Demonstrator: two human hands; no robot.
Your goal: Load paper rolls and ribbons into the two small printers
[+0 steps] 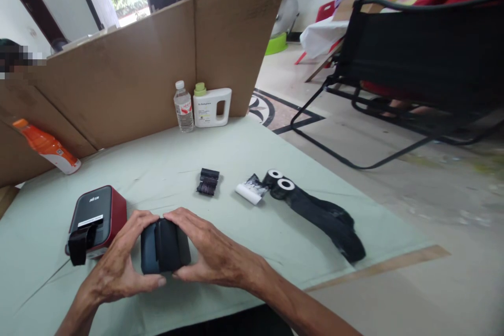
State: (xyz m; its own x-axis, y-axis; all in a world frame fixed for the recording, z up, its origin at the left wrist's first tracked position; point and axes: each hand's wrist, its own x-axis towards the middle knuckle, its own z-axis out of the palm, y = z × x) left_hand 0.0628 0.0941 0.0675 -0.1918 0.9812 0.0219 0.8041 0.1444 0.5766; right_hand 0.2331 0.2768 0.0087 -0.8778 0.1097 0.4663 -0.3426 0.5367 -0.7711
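A dark blue-black box-shaped device (165, 247) is gripped between my two hands just above the table's near side. My left hand (120, 268) curls round its left side, thumb at the lower edge and fingers at the top. On the other side my right hand (210, 252) presses it the same way. Left of them stands a red and black label printer (94, 205), a black strip (81, 244) sticking out of its front. Beyond my hands lie a short piece of wound dark ribbon (208, 182), a white roll (250, 192) and a long black ribbon (323, 220) with white-cored rolls at one end.
The pale green table (149, 168) is backed by a cardboard screen (137, 68). Along it stand a clear water bottle (184, 107) and a white jug (207, 110); an orange bottle (47, 147) is at left. A black folding chair (425, 58) and seated people are to the right.
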